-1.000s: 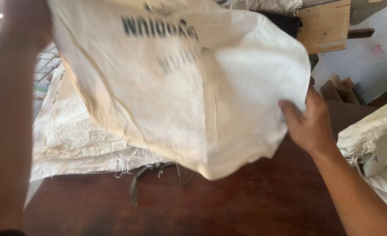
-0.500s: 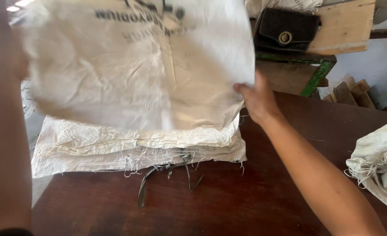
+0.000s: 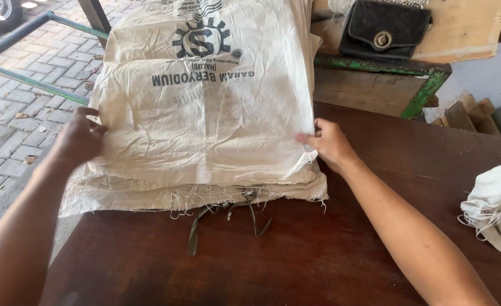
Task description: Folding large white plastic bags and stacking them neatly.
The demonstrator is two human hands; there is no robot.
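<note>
left hand point(image 3: 80, 139): gripping left edge of top cream woven plastic sack point(image 3: 205, 107)
right hand point(image 3: 329, 144): pinching sack's right edge
under: sack pile point(image 3: 120, 192), dark brown wooden table point(image 3: 341, 255)

Top sack point(image 3: 205, 113): off-white woven weave, dark navy-black print, with a round cog-like emblem above lines of lettering. Sacks beneath point(image 3: 193, 192): same cream, frayed pale threads at the edge. Straps point(image 3: 227, 218) poking out under them: dull olive-grey. Table point(image 3: 318, 255): dark reddish-brown wood, streaky grain. Purse point(image 3: 385, 28): black, round brass-coloured clasp. Board point(image 3: 465, 34) behind it: pale raw wood. Frame point(image 3: 426, 85): chipped green paint. Paving point(image 3: 12, 107): grey brick in an interlocking pattern. Bundle point(image 3: 497, 204) at right: white, frayed.
</note>
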